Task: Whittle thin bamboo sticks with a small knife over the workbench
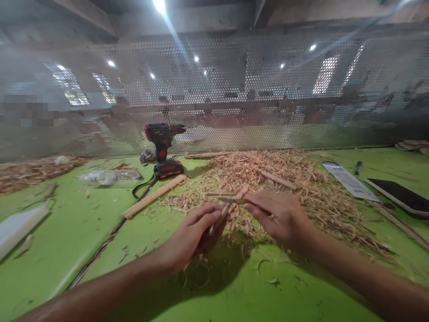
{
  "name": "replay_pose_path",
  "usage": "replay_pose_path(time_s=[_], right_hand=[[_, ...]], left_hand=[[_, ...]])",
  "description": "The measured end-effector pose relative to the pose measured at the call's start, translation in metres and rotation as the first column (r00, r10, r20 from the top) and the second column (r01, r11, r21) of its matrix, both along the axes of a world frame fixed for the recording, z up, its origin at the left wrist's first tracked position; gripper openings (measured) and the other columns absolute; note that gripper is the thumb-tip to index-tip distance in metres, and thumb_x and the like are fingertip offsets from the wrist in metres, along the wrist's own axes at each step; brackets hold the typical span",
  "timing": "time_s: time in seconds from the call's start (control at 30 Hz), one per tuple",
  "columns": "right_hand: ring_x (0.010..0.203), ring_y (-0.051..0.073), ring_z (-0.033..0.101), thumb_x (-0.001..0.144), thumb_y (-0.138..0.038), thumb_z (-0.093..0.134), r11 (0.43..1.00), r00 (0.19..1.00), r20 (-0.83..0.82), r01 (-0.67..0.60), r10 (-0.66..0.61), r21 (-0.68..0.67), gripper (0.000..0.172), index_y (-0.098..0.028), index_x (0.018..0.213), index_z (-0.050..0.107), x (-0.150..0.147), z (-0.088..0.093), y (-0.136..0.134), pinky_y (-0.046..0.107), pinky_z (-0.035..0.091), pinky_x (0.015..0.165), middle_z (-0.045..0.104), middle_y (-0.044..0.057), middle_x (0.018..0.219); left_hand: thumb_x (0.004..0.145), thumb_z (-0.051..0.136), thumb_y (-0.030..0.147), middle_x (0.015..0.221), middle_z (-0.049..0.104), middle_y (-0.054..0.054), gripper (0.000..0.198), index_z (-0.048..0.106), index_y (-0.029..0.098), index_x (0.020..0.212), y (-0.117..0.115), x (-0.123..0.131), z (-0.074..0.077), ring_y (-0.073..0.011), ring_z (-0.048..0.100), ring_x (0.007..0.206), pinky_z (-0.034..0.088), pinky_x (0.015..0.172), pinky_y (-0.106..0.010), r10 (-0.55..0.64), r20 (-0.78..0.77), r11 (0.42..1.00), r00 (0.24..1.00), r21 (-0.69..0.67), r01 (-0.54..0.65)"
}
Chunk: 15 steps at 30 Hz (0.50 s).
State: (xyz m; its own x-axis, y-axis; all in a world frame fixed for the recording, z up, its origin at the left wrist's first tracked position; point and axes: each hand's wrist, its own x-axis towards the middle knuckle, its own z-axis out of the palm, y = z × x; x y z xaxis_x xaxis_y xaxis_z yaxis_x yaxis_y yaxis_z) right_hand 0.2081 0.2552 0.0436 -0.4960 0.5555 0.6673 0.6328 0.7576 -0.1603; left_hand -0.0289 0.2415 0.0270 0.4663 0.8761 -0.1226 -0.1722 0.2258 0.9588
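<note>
Wooden stick (220, 220) is over the green tabletop (70, 237), slanted, far end toward the shavings pile (254, 167). Worker's left hand (199, 226) is wrapped around its near end. Right hand (279, 212) grips a small knife (228, 200), blade crossing the stick; can't tell from here if the edge is biting. Cordless drill (163, 145) stands upright beyond the left hand, flat wooden slat (154, 197) lying just in front of it.

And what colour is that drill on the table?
The drill is black with red parts, seen best in the head view.
</note>
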Motion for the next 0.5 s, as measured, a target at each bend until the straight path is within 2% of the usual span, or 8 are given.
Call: replay_pose_path(time_s=[0.13, 0.33, 0.5], right_hand=[[0.063, 0.017, 0.071, 0.107, -0.028, 0.055, 0.998, 0.999, 0.035, 0.000, -0.002, 0.063, 0.027, -0.024, 0.116, 0.080, -0.0022, -0.0004, -0.0019, 0.029, 0.054, 0.051, 0.080, 0.004, 0.086], [0.065, 0.018, 0.072, 0.106, -0.028, 0.057, 0.997, 0.999, 0.038, 0.033, -0.036, 0.072, 0.026, -0.027, 0.120, 0.079, -0.0002, 0.0004, -0.0012, 0.030, 0.057, 0.056, 0.081, 0.004, 0.088], [0.062, 0.017, 0.071, 0.108, -0.030, 0.055, 0.995, 0.998, 0.048, 0.043, -0.048, 0.089, 0.028, -0.024, 0.117, 0.080, -0.0012, -0.0026, -0.0021, 0.027, 0.049, 0.044, 0.081, 0.005, 0.085]], left_hand=[[0.091, 0.071, 0.046, 0.065, 0.046, 0.005, 0.028, 0.061, 0.020, 0.087, -0.0021, 0.0004, 0.0003, -0.0063, 0.032, 0.047, 0.019, 0.045, -0.021, 0.013, 0.011, 1.000, 1.000, -0.015, -0.013], [0.091, 0.074, 0.047, 0.069, 0.046, 0.005, 0.029, 0.061, 0.021, 0.089, -0.0032, -0.0010, -0.0010, -0.0055, 0.034, 0.050, 0.022, 0.047, -0.021, 0.019, 0.019, 1.000, 1.000, -0.003, -0.019], [0.092, 0.073, 0.049, 0.069, 0.045, 0.006, 0.030, 0.062, 0.021, 0.090, -0.0032, -0.0008, -0.0062, -0.0051, 0.035, 0.051, 0.024, 0.047, -0.020, 0.033, 0.007, 0.999, 0.999, 0.038, -0.034]])
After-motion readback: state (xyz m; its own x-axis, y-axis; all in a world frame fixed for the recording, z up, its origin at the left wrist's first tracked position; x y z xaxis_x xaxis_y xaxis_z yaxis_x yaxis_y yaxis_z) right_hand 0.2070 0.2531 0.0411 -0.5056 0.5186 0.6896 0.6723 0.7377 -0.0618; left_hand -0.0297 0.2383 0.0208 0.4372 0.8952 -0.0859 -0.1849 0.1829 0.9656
